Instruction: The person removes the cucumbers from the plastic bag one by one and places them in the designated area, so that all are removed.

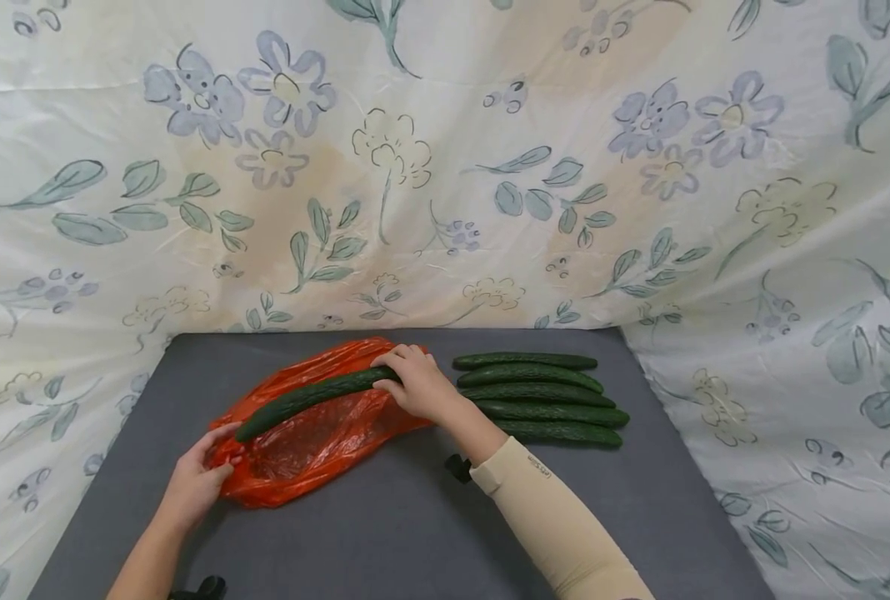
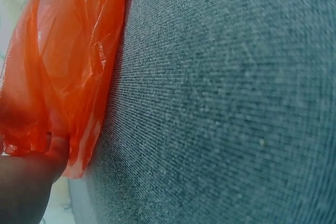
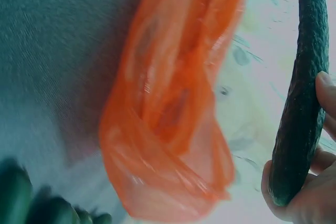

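Note:
My right hand (image 1: 415, 382) grips a long dark green cucumber (image 1: 306, 398) near its right end. The cucumber is held over an orange-red plastic bag (image 1: 325, 457), its left end close to the bag's left edge. At that edge my left hand (image 1: 196, 477) pinches the bag's plastic; in the left wrist view the fingers (image 2: 59, 150) are partly covered by the orange film. The right wrist view shows the thumb and fingers curled round the cucumber (image 3: 300, 114), with the bag (image 3: 163, 145) beside it.
Several cucumbers (image 1: 538, 392) lie side by side in a stack of rows to the right of the bag, on a dark grey table (image 1: 385, 542). Floral cloth (image 1: 445, 183) hangs behind the table and at its sides.

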### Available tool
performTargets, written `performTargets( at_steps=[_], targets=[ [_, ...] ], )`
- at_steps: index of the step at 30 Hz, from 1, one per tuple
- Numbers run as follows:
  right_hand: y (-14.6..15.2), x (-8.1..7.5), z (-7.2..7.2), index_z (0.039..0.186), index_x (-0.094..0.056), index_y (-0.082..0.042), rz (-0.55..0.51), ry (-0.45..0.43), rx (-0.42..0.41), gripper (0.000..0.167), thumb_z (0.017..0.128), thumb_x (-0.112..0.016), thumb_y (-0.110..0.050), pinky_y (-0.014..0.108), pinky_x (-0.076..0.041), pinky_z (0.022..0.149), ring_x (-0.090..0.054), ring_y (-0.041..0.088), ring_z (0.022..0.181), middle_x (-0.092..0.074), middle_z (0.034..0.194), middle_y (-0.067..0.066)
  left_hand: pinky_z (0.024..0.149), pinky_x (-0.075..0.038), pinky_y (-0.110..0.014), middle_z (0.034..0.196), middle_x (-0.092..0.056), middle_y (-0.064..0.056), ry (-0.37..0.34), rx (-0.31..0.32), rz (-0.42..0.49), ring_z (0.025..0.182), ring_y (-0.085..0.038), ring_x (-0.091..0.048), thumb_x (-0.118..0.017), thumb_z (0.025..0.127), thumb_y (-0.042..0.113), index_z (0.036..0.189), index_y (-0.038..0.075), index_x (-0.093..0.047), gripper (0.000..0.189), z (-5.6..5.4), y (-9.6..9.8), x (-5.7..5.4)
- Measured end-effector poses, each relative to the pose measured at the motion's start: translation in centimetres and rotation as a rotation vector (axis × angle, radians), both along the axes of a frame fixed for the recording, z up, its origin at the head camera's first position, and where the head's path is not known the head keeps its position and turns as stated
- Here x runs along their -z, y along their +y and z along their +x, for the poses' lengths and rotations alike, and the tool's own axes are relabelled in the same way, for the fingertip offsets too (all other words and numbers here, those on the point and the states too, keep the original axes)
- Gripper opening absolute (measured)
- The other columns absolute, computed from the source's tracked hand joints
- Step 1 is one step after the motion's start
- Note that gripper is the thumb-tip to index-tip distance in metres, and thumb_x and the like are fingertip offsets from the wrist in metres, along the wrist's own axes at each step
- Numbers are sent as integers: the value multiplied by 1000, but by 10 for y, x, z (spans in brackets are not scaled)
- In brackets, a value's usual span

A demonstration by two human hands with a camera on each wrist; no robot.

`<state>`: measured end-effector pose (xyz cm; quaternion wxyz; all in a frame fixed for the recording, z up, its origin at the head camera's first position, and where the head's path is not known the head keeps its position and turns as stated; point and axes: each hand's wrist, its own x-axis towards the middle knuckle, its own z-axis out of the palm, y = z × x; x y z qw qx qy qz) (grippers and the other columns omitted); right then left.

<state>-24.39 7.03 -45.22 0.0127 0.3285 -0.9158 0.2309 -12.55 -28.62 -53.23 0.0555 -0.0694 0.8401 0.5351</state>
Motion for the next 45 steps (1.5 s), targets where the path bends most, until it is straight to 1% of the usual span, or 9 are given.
performTargets(
  at_steps=[6,10,14,23,27,30,34,38,45],
  targets=[
    [35,-18,8,132,-62,-17,-114,-7,-22,35,100,-62,-30,51,-43,101,-51,27,120,-60,126,5,80,-54,-15,156,-29,-27,-25,-16,7,104,-5,-57,-46,96,-10,155,4,-32,63,-1,1,1],
    [68,-21,13,129,-64,-16,-190,26,-13,33,98,-65,-27,49,-45,99,-52,27,117,-61,124,5,79,-55,-16,155,-29,-28,-25,-11,17,103,-6,-57,-46,95,-11,156,4,-30,65,-1,1,1],
    [103,-18,19,128,-64,-16,-232,34,20,31,98,-65,-25,45,-48,92,-53,25,115,-60,124,4,80,-55,-17,155,-29,-28,-43,-15,13,101,-6,-57,-46,96,-9,157,5,-30,65,-2,0,0],
    [184,5,44,130,-63,-16,-236,7,171,34,98,-65,-27,32,-46,68,-55,18,95,-61,125,3,81,-54,-13,154,-32,-28,-39,-21,9,100,-2,-56,-46,96,-8,156,5,-31,63,-2,2,-1],
    [218,23,61,130,-63,-17,-234,-34,232,34,97,-66,-27,40,-53,81,-60,22,107,-61,126,2,80,-53,-12,155,-31,-27,-48,-27,6,101,-1,-55,-46,97,-7,156,5,-32,62,-2,2,-1],
    [241,37,75,129,-64,-16,-213,-38,288,34,97,-67,-26,49,-52,90,-59,27,118,-62,126,2,81,-53,-12,155,-31,-27,-52,-25,14,101,-1,-55,-47,97,-7,156,5,-32,62,-2,2,0],
    [265,55,92,128,-65,-14,-168,-24,350,33,96,-68,-23,50,-52,88,-60,28,114,-63,123,3,81,-54,-13,154,-32,-27,-44,-28,26,99,3,-56,-47,96,-8,155,3,-33,62,-1,1,0],
    [282,66,105,126,-66,-14,-131,-36,378,32,95,-69,-22,50,-52,88,-61,30,112,-64,120,4,81,-53,-13,157,-28,-27,-31,-35,36,99,6,-56,-47,95,-9,156,2,-30,64,-1,0,0],
    [296,79,113,126,-65,-16,-86,-133,388,32,96,-68,-26,48,-52,87,-60,30,112,-63,120,2,80,-55,-16,159,-25,-26,-51,-62,35,97,9,-54,-45,94,-12,158,5,-28,68,1,-1,1]
  ],
)
